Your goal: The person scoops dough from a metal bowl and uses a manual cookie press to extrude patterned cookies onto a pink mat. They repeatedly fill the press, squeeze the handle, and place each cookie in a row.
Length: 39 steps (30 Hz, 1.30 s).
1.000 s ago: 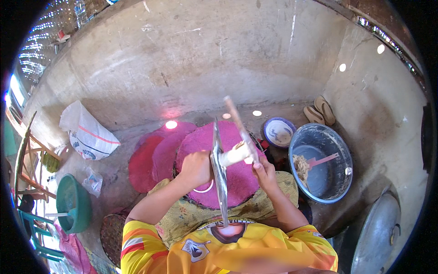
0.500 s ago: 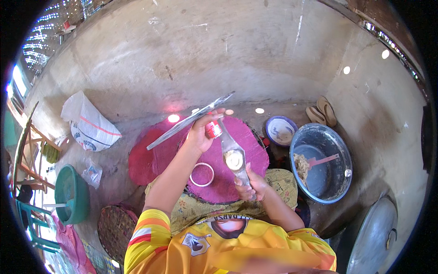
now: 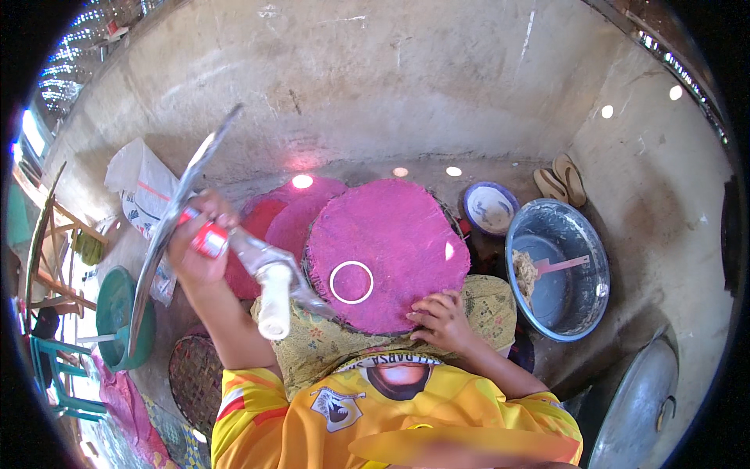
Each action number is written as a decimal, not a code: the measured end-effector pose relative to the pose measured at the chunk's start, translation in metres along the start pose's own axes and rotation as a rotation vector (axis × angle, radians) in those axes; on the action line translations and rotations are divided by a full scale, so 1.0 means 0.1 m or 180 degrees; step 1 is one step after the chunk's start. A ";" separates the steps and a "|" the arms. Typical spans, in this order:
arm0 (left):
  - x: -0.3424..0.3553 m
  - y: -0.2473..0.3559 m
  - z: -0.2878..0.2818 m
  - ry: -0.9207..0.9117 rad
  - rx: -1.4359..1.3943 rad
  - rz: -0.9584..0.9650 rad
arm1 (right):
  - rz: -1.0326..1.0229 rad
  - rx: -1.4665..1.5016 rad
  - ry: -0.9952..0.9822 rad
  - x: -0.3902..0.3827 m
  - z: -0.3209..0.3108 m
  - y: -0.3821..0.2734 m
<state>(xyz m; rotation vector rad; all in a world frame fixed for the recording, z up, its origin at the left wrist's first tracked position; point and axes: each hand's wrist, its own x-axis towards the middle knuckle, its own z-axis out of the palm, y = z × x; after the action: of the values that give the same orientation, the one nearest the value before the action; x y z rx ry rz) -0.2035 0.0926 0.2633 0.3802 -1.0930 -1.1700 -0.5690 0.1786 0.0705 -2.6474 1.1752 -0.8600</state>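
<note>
My left hand (image 3: 201,230) is raised at the left, gripping a small red cylinder (image 3: 208,239), a thin metal sheet or disc (image 3: 184,182) seen edge-on, and a long metal tool (image 3: 302,294) with a white tube (image 3: 274,306) sticking out of it. The tool slants down toward the round pink mat (image 3: 391,228), which sits over a patterned cloth (image 3: 301,352) at my lap. A white ring (image 3: 338,298) lies on the mat. My right hand (image 3: 442,320) rests with fingers apart on the mat's front right edge, holding nothing.
At right are a blue tub (image 3: 562,301) with pale dough and a pink spatula, a purple-rimmed bowl (image 3: 491,209), sandals (image 3: 569,179) and a large metal lid (image 3: 637,395). At left are a white sack (image 3: 133,172), green basin (image 3: 117,305), woven basket (image 3: 195,375) and green chair (image 3: 58,375).
The metal sheet, tool and red cylinder have moved left with my left hand. My right hand has let go of the tool and come down onto the mat.
</note>
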 end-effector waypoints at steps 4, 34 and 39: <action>-0.35 0.22 -0.22 0.0215 0.0575 0.0463 | 0.0149 0.0115 0.0237 0.03 0.22 0.02; -0.34 -0.04 -0.47 -0.0079 0.1169 0.0305 | 0.3489 -0.0084 -0.2623 -2.25 -0.62 2.54; -0.27 -0.16 -0.40 0.0226 0.1399 0.0204 | 0.3301 -0.0127 -0.3144 -2.23 -0.70 2.65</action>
<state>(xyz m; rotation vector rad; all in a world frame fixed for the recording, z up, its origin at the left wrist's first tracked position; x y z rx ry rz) -0.1780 0.0989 0.2197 0.7153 -1.2891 -0.8472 -0.8980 0.1624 -0.0583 -1.5743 1.7869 0.5655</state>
